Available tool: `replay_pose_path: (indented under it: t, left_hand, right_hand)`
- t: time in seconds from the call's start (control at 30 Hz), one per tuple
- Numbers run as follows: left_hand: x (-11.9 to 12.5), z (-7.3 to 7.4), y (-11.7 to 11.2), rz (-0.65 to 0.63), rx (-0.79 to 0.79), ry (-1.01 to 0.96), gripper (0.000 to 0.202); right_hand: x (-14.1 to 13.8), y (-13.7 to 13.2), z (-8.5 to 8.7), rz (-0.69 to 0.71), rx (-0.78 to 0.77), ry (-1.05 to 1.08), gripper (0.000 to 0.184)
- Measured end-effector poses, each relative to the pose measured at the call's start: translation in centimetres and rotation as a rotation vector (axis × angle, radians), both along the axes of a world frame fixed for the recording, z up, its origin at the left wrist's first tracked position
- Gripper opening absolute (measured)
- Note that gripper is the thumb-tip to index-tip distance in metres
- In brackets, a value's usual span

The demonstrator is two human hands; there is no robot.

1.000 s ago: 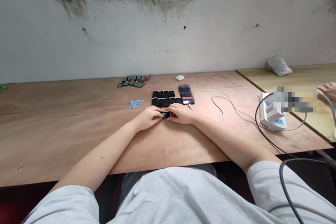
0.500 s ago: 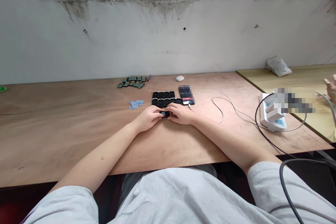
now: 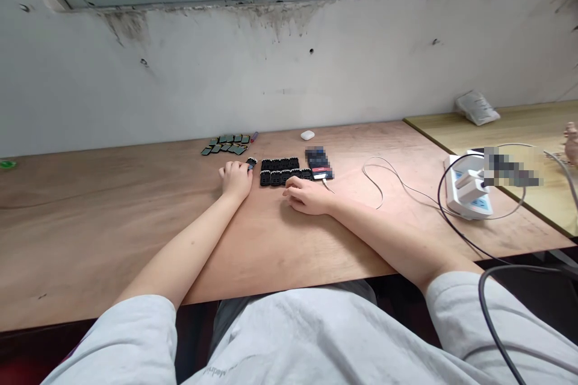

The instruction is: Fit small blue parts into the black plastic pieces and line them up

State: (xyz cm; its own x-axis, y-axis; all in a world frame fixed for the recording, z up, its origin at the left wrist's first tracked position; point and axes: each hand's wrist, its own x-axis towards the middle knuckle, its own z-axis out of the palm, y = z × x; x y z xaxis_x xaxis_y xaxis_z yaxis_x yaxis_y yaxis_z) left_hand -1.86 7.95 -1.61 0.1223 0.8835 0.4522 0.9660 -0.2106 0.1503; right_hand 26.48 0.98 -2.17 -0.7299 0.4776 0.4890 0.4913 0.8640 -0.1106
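Observation:
My left hand (image 3: pixel 236 180) is closed on a small black plastic part (image 3: pixel 251 162) with a bluish patch, one end of which sticks out past the fingers. It lies over the spot where the light-blue pieces were, hiding them. My right hand (image 3: pixel 307 195) rests on the table with loosely bent fingers, holding nothing that I can see. Just beyond it sit two rows of similar black plastic parts (image 3: pixel 280 164), side by side. Several green circuit boards (image 3: pixel 228 148) lie farther back on the left.
A phone (image 3: pixel 320 163) with a white cable lies right of the black parts. Behind are a white case (image 3: pixel 307 135) and a purplish tool (image 3: pixel 254 136). A power strip (image 3: pixel 469 195) with cables is at right, near another person's hand (image 3: pixel 571 141). A white packet (image 3: pixel 477 108) lies behind.
My left hand has moved left and away from me with the black part, onto the light-blue pieces. My right hand has let go of the part and stayed nearly in place.

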Motion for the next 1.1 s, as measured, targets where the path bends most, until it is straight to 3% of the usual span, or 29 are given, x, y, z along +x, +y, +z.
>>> replay_pose_path:
  t: [0.17, 0.37, 0.87, 1.0, 1.1]
  left_hand:
    - [0.5, -0.2, 1.0, 0.012, -0.09, 0.058, 0.037]
    - [0.1, -1.0, 1.4, -0.155, -0.117, 0.033, 0.046]
    - [-0.2, -0.8, 1.0, -0.346, -0.135, -0.021, 0.048]
    - [0.0, -0.7, 0.9, -0.335, -0.169, 0.017, 0.052]
    - [0.0, -0.4, 0.1, -0.219, -0.138, 0.039, 0.05]
  right_hand:
    - [-0.1, 0.0, 0.1, -0.004, -0.011, -0.028, 0.023]
    - [-0.1, -0.2, 0.5, -0.013, 0.001, -0.049, 0.02]
    - [0.0, 0.0, 0.3, -0.003, -0.029, -0.052, 0.017]
    - [0.0, 0.1, 0.2, 0.004, -0.016, -0.055, 0.017]
    - [0.0, 0.1, 0.2, -0.086, 0.045, -0.047, 0.013]
